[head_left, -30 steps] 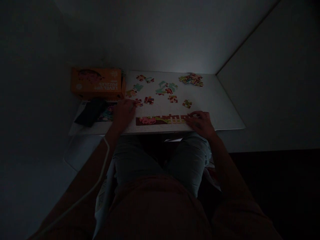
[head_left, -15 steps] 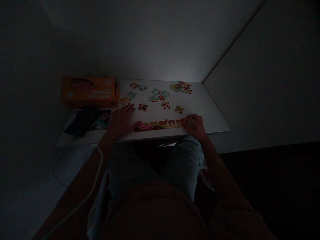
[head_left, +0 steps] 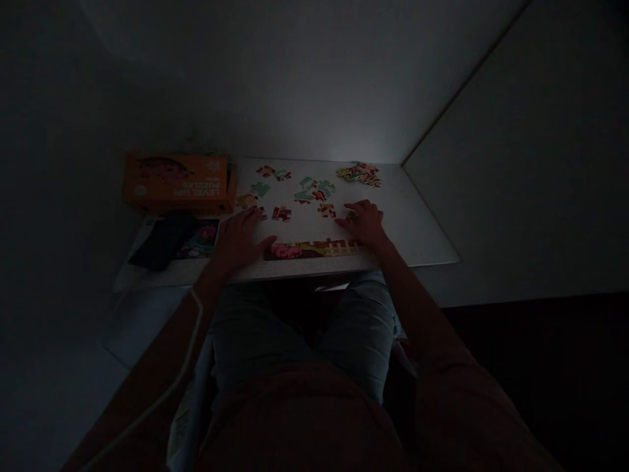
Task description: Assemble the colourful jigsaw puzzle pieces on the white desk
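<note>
Resting flat and open, left hand (head_left: 239, 237) is touching the joined puzzle strip (head_left: 314, 249); right hand (head_left: 364, 223), fingers spread, is covering a loose piece at mid-frame.

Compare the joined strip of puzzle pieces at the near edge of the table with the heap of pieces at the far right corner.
The joined strip lies flat as one straight interlocked row; the heap is loose, overlapping pieces. The strip runs along the table's near edge, with the left hand on its left end and the right hand just behind its right end; the heap sits untouched at the far edge. Both are colourful.
</note>
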Tool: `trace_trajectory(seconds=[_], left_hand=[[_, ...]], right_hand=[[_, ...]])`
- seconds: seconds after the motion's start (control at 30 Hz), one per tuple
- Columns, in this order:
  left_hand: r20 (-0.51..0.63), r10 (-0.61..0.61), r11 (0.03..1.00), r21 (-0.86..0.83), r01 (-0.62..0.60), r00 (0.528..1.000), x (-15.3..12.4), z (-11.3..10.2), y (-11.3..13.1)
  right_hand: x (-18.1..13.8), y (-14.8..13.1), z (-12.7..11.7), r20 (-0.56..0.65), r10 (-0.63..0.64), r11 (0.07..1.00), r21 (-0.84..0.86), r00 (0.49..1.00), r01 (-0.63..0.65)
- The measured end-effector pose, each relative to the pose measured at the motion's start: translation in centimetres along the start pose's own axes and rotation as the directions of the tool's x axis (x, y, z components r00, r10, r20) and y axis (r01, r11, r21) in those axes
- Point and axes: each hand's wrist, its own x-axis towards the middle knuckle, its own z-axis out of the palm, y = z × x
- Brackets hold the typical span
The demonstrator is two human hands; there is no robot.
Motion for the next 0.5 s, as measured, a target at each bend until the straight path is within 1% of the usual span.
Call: trace_trajectory(seconds=[0.1, 0.17, 0.3, 0.4, 0.5], left_hand=[[0.008, -0.011, 1.0, 0.0, 0.011, 1.0, 0.1, 0.0, -0.1], [0.009, -0.013, 1.0, -0.001, 0.013, 1.0, 0.1, 0.0, -0.1], [0.008, -0.01, 1.0, -0.004, 0.01, 1.0, 0.0, 0.0, 0.0], [0.01, -0.034, 0.999, -0.007, 0.034, 0.999, 0.1, 0.0, 0.0], [-0.019, -0.048, 0.998, -0.044, 0.047, 0.999, 0.4, 0.0, -0.3]], right_hand=[[0.9, -1.7, 0.8, 0.025, -0.057, 0.998, -0.022, 0.998, 0.057], [1.1, -2.3, 1.0, 0.038, -0.078, 0.996, -0.028, 0.996, 0.079], [0.8, -2.5, 0.9, 0.015, -0.038, 0.999, -0.035, 0.999, 0.039], [-0.2, -2.6, 0.2, -0.009, -0.039, 0.999, -0.012, 0.999, 0.039], [-2.0, -3.2, -1.7, -0.098, -0.037, 0.998, 0.055, 0.994, 0.042]])
